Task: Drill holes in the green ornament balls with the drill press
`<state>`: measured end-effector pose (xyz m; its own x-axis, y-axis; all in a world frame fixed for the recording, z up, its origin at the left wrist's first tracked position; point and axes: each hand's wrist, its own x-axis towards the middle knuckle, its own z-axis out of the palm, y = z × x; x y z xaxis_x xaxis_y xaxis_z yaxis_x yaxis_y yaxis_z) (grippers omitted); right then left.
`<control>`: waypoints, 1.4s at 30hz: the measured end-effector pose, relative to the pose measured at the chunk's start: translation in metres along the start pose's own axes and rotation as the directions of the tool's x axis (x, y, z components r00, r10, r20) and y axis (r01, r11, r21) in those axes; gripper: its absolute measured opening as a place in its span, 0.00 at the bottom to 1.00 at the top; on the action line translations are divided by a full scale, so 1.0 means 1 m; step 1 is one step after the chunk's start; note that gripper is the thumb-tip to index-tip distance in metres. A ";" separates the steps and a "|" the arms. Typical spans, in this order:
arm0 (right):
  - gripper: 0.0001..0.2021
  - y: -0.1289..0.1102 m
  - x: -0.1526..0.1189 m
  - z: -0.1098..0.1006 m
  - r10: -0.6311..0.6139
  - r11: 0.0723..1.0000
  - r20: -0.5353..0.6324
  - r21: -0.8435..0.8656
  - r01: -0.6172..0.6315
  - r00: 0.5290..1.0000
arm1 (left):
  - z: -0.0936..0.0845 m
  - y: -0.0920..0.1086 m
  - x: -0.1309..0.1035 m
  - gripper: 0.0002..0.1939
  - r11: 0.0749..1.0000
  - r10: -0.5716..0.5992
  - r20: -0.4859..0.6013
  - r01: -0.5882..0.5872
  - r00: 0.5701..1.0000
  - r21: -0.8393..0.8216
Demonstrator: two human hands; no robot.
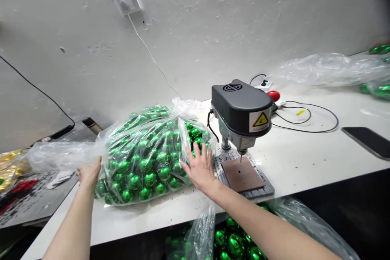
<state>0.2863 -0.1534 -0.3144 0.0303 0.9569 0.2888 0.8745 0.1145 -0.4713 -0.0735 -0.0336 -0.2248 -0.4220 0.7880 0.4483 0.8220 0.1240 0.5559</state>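
Observation:
A clear plastic bag (146, 158) full of shiny green bauble balls lies on the white table. My left hand (89, 172) is closed around the gathered plastic at the bag's left end, with part of its fingers hidden. On the bag's right side, my right hand (199, 166) rests with its fingers spread, near an opening where bare green balls show. Just right of that hand stands a small bench drill press (240, 109), its bit above a brown square plate (242, 174) with a hole in it.
Another bag of green balls (234, 243) sits below the table's front edge. A phone (367, 141) and a looped black cable (336, 120) lie at the right. More plastic wrap (329, 69) is at the back right. At the left are red bits (22, 189) and a darker table.

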 end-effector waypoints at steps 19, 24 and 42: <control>0.31 0.030 -0.001 0.001 0.082 0.981 0.144 0.160 -0.105 0.986 | 0.075 0.060 -0.166 0.34 0.958 0.236 -0.018 -0.230 0.971 0.174; 0.33 0.052 0.011 0.001 0.220 0.961 0.157 0.135 -0.242 0.963 | 0.101 0.138 -0.224 0.26 0.374 0.832 0.429 -0.927 0.352 0.036; 0.59 0.040 -0.003 0.022 0.298 0.862 0.302 0.322 -0.391 0.905 | 0.100 0.081 -0.225 0.18 0.405 0.774 0.442 -0.891 0.454 0.207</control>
<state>0.3105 -0.1461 -0.3525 0.1422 0.9812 -0.1307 0.5858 -0.1898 -0.7879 0.1262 -0.1407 -0.3506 0.6132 0.7202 0.3244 0.7877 -0.5270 -0.3190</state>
